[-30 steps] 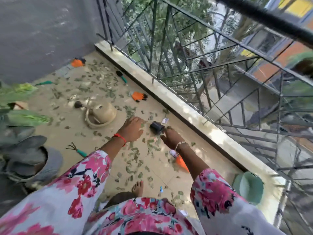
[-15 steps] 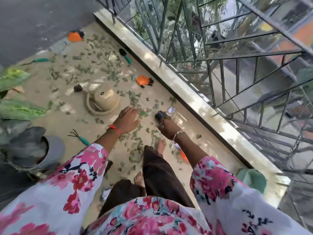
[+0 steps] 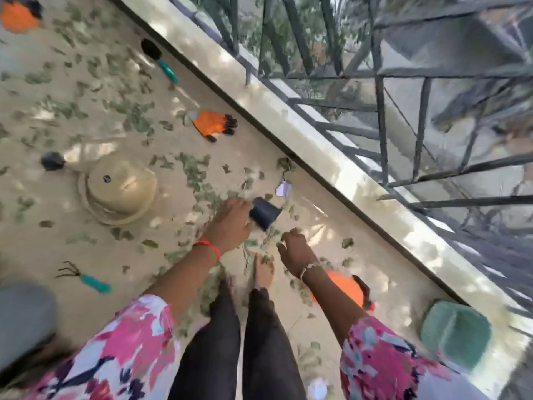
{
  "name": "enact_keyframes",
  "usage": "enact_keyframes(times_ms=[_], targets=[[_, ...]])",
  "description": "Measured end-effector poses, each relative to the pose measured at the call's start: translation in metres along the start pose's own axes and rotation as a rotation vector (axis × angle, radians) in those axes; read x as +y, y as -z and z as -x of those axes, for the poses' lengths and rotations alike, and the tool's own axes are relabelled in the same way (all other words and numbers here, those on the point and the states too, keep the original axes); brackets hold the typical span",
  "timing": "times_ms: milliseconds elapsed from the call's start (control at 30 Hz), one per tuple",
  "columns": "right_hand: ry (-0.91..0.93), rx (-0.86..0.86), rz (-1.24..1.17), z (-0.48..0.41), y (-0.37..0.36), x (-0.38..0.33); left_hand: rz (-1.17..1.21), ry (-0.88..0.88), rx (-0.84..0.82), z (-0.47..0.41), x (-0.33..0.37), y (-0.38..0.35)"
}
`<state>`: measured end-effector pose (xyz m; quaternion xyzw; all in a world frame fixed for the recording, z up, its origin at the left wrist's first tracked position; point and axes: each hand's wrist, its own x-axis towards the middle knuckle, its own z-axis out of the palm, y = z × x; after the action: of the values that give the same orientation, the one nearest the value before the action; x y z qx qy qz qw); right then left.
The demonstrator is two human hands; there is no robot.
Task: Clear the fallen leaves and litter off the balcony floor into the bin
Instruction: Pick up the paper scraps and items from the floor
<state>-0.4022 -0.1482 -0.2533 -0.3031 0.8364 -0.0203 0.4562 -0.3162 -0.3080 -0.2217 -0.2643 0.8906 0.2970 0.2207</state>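
My left hand is blurred beside the small black plastic pot; I cannot tell whether my fingers touch it. My right hand has its fingertips lost among smeared dry green leaves. My right forearm hides part of an orange object, lower right of centre. The frame's edges cut off the orange glove at upper left and the grey rounded pot at lower left.
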Motion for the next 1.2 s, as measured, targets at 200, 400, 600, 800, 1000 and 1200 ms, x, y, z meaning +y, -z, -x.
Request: enact_keyframes(times_ms=[200, 400, 600, 800, 1000, 1200], targets=[[-0.186, 0.104, -0.105, -0.143, -0.073, 0.074, 0.008, -0.072, -0.099, -0.154, -0.033, -0.099], [-0.233, 0.321, -0.197, -0.262, -0.122, 0.134, 0.030, -0.091, -0.117, -0.269, -0.063, -0.194], [-0.211, 0.448, -0.258, -0.340, -0.161, 0.177, -0.015, -0.125, -0.209, -0.355, -0.081, -0.273], [-0.106, 0.582, -0.376, -0.374, -0.188, 0.186, -0.089, -0.105, -0.127, -0.400, -0.075, -0.315], [-0.080, 0.836, -0.518, -0.353, -0.201, 0.181, 0.051, -0.166, -0.035, -0.396, -0.068, -0.329], [-0.250, 0.936, -0.649, -0.294, -0.223, 0.177, 0.144, -0.281, -0.018, -0.345, -0.043, -0.324]])
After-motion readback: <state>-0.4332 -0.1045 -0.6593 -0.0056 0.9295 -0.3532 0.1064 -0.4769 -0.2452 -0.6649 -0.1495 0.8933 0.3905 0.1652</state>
